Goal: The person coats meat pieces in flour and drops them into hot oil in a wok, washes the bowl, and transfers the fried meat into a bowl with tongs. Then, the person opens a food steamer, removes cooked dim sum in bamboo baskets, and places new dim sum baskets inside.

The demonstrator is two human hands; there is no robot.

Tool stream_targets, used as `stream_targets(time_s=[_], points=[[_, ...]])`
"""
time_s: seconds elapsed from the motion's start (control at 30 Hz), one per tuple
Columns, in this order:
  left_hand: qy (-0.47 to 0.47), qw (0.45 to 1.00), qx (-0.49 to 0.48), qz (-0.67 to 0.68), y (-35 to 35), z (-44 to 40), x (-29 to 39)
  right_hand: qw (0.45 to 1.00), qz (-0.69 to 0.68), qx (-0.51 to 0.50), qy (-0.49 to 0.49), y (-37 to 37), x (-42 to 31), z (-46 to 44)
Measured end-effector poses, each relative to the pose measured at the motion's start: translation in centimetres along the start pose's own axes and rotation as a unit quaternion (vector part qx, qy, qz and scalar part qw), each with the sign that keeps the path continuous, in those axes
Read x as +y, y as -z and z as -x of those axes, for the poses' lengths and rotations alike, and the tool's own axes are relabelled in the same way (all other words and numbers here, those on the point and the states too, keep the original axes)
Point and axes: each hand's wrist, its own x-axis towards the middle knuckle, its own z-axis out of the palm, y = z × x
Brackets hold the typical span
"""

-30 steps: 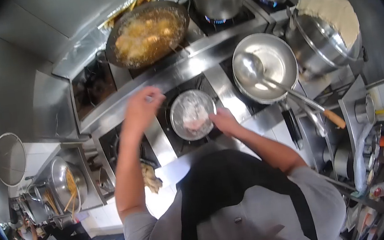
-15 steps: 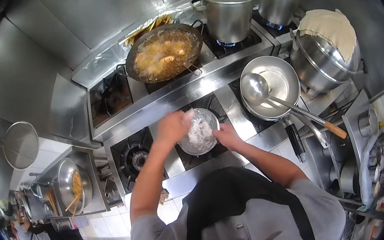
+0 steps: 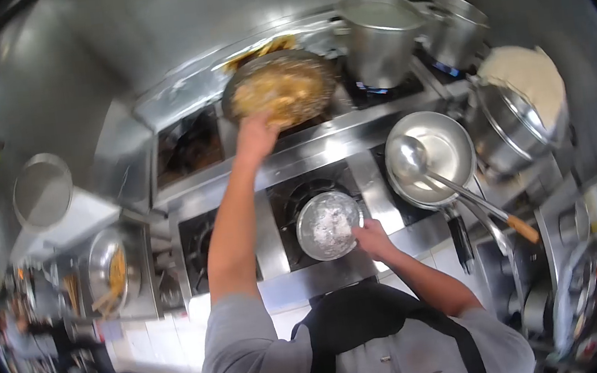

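Observation:
My left hand [image 3: 257, 134] is stretched out to the near rim of a dark wok [image 3: 230, 112]. The food [image 3: 288, 95] frying in the wok is golden and sits in bubbling oil. Motion smears my left fingers, so whether they hold anything does not show. With my right hand [image 3: 372, 240] I grip the right rim of a round metal bowl [image 3: 306, 243] over the front middle burner. White, flour-like powder [image 3: 331, 225] with lumps lies in the bowl.
Two tall pots, a large one [image 3: 382, 48] and a smaller one [image 3: 456, 32], stand over blue flames. A ladle [image 3: 409, 155] rests across a pan [image 3: 438, 122] at right. A lidded pot [image 3: 509, 126] has a cloth [image 3: 525, 76] on it. Leftward are a strainer [image 3: 43, 192] and a bowl [image 3: 95, 272].
My left hand has left the bowl and reached forward to the wok's near edge. My right hand still holds the bowl's rim. The camera view has shifted.

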Motion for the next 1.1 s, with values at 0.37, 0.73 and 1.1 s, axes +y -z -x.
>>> stream_targets(time_s=[0.37,0.73,1.1], points=[[0.443,0.879,0.123,0.13,16.9,53.8,0.5,0.96,-0.014,-0.274,-0.057,-20.0,0.3,0.8],[0.515,0.795,0.269,0.175,33.0,65.5,-5.6,0.898,-0.017,-0.439,-0.028,-49.6,-2.8,6.6],[0.567,0.775,0.241,0.138,50.3,77.5,-29.0,0.923,-0.042,-0.374,0.079,-80.0,-3.5,3.0]])
